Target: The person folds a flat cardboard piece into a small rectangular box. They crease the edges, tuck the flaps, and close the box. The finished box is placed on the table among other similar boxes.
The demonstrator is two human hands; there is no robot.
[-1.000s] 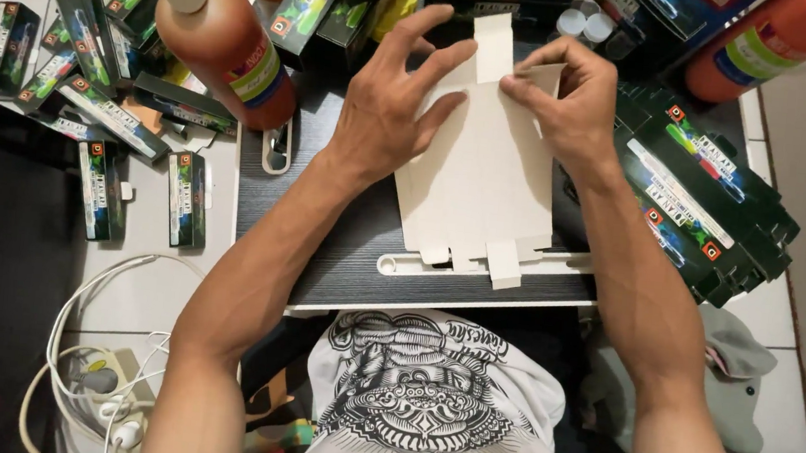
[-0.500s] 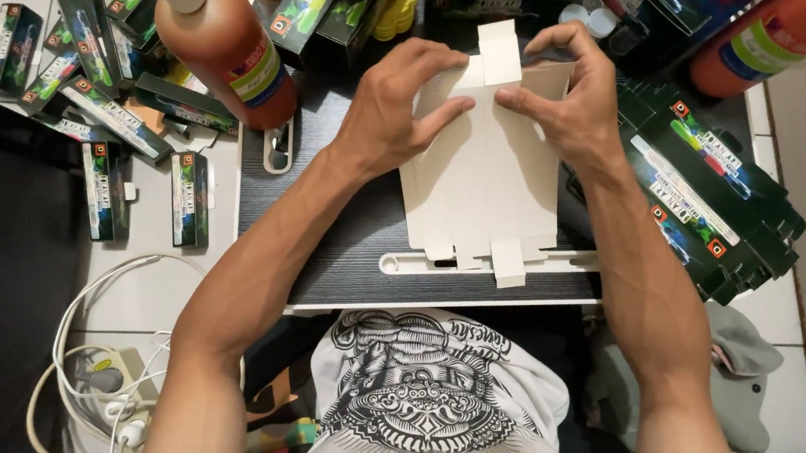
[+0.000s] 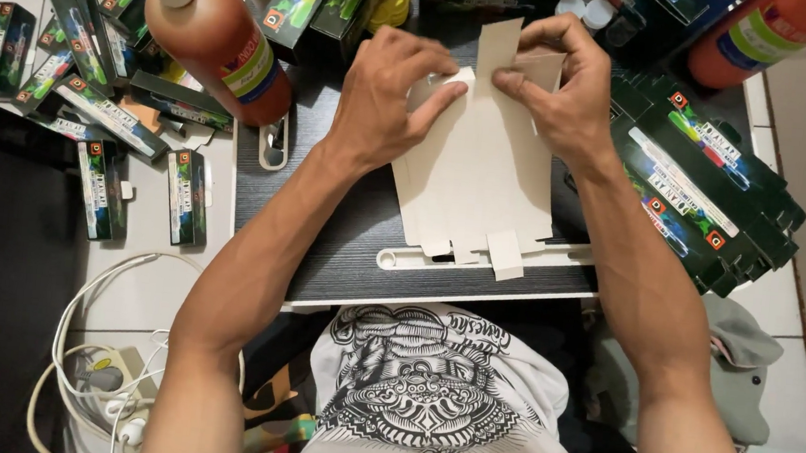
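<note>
Both sets of fingertips pinch the far-end flaps of a flat unfolded carton blank (image 3: 480, 175): left hand (image 3: 390, 94) curled closed, right hand (image 3: 561, 90) likewise. The blank lies plain-side-up on the dark lap desk (image 3: 324, 239), giving firm backing; finished boxes (image 3: 707, 200) are stacked alongside.

I see even, fairly bright indoor light from overhead, with soft shadows under the forearms on the dark counter (image 3: 323, 249). A mild sheen sits on the orange bottle (image 3: 229, 51), and the white cardboard blank (image 3: 480, 180) reads pale without blowing out. Focus is sharp centrally; the wide lens bends the edges slightly.
</note>
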